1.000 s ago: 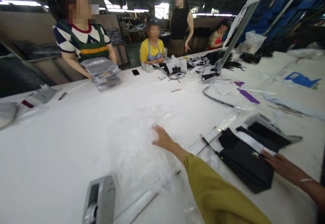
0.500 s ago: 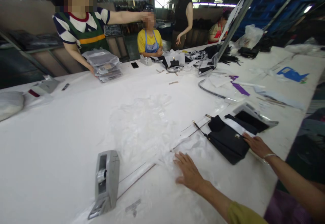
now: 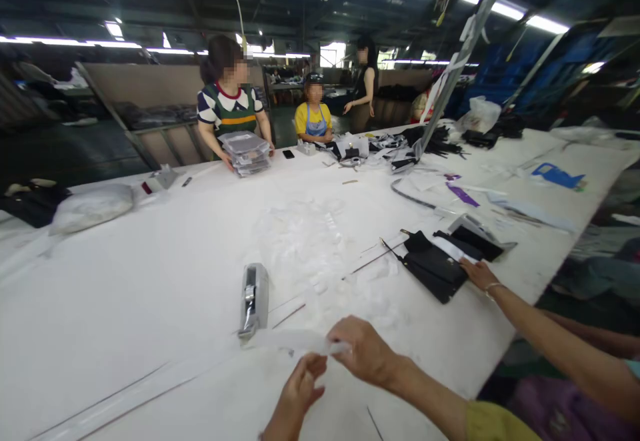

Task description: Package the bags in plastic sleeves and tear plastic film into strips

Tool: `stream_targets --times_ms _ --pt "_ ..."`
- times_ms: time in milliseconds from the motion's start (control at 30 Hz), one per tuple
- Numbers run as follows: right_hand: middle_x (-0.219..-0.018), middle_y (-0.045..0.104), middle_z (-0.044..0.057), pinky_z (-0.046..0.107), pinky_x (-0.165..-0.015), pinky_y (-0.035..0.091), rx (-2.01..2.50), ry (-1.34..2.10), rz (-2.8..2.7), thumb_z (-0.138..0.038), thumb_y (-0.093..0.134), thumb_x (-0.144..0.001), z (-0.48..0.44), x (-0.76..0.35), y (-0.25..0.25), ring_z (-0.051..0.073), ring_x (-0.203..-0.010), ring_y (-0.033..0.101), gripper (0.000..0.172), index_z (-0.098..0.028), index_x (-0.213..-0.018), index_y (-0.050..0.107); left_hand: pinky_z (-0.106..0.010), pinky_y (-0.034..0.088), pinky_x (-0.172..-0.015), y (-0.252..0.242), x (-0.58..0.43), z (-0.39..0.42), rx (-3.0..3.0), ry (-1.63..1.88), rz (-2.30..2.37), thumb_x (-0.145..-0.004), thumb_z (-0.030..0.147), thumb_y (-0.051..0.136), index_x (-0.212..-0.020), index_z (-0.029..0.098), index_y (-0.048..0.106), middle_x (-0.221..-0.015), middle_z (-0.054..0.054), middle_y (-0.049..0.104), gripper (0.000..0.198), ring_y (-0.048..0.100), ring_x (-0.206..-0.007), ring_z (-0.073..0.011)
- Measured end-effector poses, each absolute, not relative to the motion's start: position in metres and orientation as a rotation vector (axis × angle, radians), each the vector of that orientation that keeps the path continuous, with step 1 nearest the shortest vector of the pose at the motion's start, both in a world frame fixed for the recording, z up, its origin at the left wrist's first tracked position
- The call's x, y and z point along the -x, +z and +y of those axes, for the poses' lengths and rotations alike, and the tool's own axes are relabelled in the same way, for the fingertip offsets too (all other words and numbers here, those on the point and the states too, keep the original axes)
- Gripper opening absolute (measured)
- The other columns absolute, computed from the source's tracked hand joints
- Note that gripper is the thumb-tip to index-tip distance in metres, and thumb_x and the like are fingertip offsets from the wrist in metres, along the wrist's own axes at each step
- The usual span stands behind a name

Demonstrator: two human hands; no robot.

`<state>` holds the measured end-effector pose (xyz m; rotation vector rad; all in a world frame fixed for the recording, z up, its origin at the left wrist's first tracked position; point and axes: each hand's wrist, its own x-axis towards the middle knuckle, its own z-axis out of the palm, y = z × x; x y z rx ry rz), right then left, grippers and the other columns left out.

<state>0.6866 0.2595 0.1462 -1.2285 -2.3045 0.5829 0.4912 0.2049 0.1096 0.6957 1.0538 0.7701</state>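
Note:
My left hand (image 3: 300, 387) is at the bottom centre, fingers curled at the edge of a thin, translucent white sheet (image 3: 293, 339). Close beside it, my right hand (image 3: 364, 353) pinches the same sheet, which stretches left from my fingers toward a grey tape dispenser (image 3: 255, 301). Whether it is film or paper, I cannot tell. Both hands are just above the white table (image 3: 175, 294). Off to the right, a co-worker's hand (image 3: 479, 275) with a bracelet rests on a black bag (image 3: 433, 267) with a white strip across it.
Crumpled translucent sheets (image 3: 300, 234) cover the table's middle. Another dispenser (image 3: 473, 227) stands behind the bag. Across the table, a person holds a stack of flat, wrapped packages (image 3: 245, 151). A slanted metal post (image 3: 453, 74) rises beside a pile of black and white pieces (image 3: 385, 144).
My left hand has come into view. My right hand went from spread over the sheets to closed on one, lower down. The view tilted up; the person opposite lowered an outstretched arm to the stack.

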Motion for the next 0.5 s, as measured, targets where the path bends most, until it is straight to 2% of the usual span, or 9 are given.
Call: stream_targets --times_ms 33,100,200,267,400,500 --pt "-0.079 0.07 0.002 0.027 -0.07 0.045 1.239 0.622 -2.38 -0.025 0.06 -0.079 0.245 -0.677 0.147 0.017 -0.073 0.062 0.007 -0.021 -0.079 0.065 -0.042 0.045 -0.101 0.116 -0.498 0.209 -0.622 0.88 0.969 -0.073 0.062 0.063 -0.109 0.023 0.065 -0.127 -0.012 0.059 0.053 0.05 -0.122 -0.0286" --pt "-0.078 0.071 0.0 0.026 -0.068 0.043 1.292 0.714 -2.486 -0.029 0.062 -0.076 0.224 -0.664 0.148 0.017 -0.071 0.062 0.009 -0.022 -0.08 0.067 -0.038 0.049 -0.094 0.13 -0.505 0.216 -0.452 1.067 0.864 -0.073 0.054 0.068 -0.096 0.018 0.068 -0.111 -0.013 0.066 0.042 0.056 -0.112 -0.027" --pt "-0.077 0.071 -0.002 0.024 -0.065 0.04 1.467 0.927 -2.475 -0.035 0.067 -0.071 0.208 -0.663 0.151 0.016 -0.071 0.063 0.02 -0.025 -0.088 0.07 -0.03 0.056 -0.071 0.145 -0.491 0.218 -0.169 1.243 0.866 -0.073 0.028 0.072 -0.075 0.014 0.065 -0.074 -0.006 0.065 0.016 0.063 -0.076 -0.0195" --pt "-0.079 0.072 -0.001 0.022 -0.061 0.038 1.595 1.051 -2.404 -0.033 0.066 -0.07 0.204 -0.673 0.154 0.016 -0.071 0.063 0.019 -0.025 -0.087 0.071 -0.025 0.055 -0.06 0.15 -0.463 0.218 -0.018 1.334 0.878 -0.077 0.014 0.065 -0.073 0.013 0.063 -0.065 -0.002 0.061 0.004 0.06 -0.062 -0.0141" --pt "-0.067 0.067 0.0 0.022 -0.055 0.033 1.787 1.038 -2.245 -0.029 0.061 -0.073 0.191 -0.699 0.161 0.014 -0.062 0.057 0.012 -0.02 -0.072 0.069 -0.015 0.049 -0.049 0.154 -0.376 0.217 0.17 1.506 0.941 -0.084 0.007 0.04 -0.063 0.015 0.053 -0.053 0.004 0.052 0.026 0.052 -0.046 -0.0065" --pt "-0.055 0.058 -0.002 0.021 -0.05 0.033 1.813 1.206 -2.083 -0.031 0.059 -0.076 0.171 -0.709 0.164 0.011 -0.053 0.052 0.016 -0.018 -0.07 0.067 -0.012 0.041 -0.038 0.154 -0.308 0.21 0.31 1.591 1.031 -0.078 0.002 0.036 -0.056 0.016 0.043 -0.043 0.007 0.04 0.027 0.041 -0.035 -0.0052"
